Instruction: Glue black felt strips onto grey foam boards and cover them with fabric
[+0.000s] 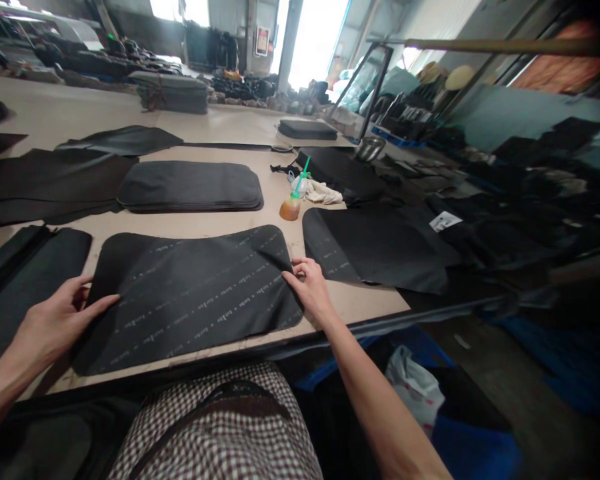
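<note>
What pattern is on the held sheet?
The black sheet has slanting rows of pale print, head view.

Left hand (55, 323) and right hand (309, 288) kinda pinch a black sheet (190, 293) by its sides, diagonal print on it. There's a stack (190, 187) just behind, orange bottle (290, 209) nearby.

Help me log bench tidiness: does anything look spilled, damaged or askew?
No obvious spill or damage shows. The printed black panel buckles near the right hand, likely just from handling. The cream cloth lies crumpled near the amber-filled bottle, unlike the neatly stacked panels.
</note>
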`<state>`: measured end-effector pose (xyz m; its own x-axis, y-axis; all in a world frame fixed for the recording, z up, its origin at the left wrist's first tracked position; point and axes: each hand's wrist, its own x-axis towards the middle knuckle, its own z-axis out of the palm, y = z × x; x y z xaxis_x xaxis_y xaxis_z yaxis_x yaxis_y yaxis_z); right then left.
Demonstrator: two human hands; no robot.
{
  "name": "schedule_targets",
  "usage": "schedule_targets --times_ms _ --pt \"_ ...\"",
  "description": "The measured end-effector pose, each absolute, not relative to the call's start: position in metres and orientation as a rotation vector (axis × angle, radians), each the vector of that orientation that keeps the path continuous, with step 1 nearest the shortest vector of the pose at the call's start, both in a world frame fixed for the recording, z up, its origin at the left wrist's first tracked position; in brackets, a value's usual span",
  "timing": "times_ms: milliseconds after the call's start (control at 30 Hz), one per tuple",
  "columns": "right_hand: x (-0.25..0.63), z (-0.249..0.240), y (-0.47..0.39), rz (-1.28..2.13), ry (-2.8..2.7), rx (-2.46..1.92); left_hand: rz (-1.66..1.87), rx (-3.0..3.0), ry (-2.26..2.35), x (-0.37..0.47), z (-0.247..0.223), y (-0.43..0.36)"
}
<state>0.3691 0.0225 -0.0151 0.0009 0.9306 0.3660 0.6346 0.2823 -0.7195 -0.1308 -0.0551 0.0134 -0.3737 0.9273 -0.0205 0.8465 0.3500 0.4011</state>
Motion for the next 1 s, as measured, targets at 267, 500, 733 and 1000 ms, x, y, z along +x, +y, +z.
schedule_targets --times_ms 267,500,733,1000 --pt "0.371 -0.014 0.023 0.438 -1.742 -1.429 0.438 1.585 2.362 -0.132 0.012 -0.054" --pt "0.375 -0.015 0.023 0.441 -1.818 -1.434 0.423 1.619 2.352 -0.133 0.010 -0.055" --pt "0.387 -0.006 0.010 0.436 -1.934 -1.429 0.415 1.632 2.406 -0.137 -0.002 -0.054" --pt "0.395 -0.007 0.006 0.465 -1.984 -1.417 0.472 1.627 2.401 -0.134 -0.001 -0.056"
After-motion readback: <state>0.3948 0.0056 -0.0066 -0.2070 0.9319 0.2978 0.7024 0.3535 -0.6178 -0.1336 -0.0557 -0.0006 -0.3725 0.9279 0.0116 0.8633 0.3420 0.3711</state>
